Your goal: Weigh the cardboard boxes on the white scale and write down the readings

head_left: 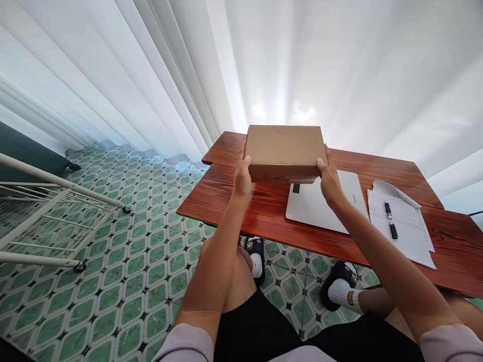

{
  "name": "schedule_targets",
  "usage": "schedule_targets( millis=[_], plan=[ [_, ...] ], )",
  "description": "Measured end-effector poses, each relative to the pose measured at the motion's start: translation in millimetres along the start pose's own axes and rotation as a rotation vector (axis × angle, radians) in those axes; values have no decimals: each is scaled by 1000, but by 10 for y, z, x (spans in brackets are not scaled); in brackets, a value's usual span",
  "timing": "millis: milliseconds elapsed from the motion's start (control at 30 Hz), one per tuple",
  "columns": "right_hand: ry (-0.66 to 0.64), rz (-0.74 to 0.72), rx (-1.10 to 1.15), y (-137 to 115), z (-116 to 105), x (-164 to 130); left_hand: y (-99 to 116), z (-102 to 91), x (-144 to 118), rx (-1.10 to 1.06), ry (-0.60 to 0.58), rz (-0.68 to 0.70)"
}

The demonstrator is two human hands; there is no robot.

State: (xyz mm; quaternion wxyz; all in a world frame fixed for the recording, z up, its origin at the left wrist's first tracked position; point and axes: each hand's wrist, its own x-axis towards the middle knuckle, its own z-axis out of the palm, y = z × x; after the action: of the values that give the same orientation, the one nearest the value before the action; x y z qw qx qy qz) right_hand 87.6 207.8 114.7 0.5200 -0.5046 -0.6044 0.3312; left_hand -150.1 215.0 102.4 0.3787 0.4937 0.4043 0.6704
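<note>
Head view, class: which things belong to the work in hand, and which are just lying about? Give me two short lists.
In the work, judging by contact:
- cardboard box
- left hand and right hand, gripping its sides

Apparently just about:
- closed laptop
- papers
- pen, on the papers
- white wheeled rack

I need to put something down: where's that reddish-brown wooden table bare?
The wooden table is bare left of the flat silver laptop and right of the white paper sheets bearing a black pen. It's crowded by the laptop, where left hand and right hand hold a brown cardboard box.
</note>
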Motion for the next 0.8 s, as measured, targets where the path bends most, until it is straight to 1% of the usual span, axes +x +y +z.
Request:
schedule_targets(
  millis=[67,200,333,467,533,700,800],
  plan=[
    [-20,4,11,5,139,27,-10,-107,46,-16,58,11],
    [-70,13,35,33,395,59,-27,-306,118,-5,183,-37],
    [-111,43,50,70,591,68,-19,-456,137,43,235,-87],
    [-122,75,75,113,712,59,-34,-537,114,119,302,-167],
    [-117,97,84,133,742,51,-49,-555,98,149,311,-190],
    [-126,129,78,173,753,28,-73,-588,53,189,264,-259],
    [-131,128,74,204,759,7,-90,-613,30,197,249,-277]
  ],
)
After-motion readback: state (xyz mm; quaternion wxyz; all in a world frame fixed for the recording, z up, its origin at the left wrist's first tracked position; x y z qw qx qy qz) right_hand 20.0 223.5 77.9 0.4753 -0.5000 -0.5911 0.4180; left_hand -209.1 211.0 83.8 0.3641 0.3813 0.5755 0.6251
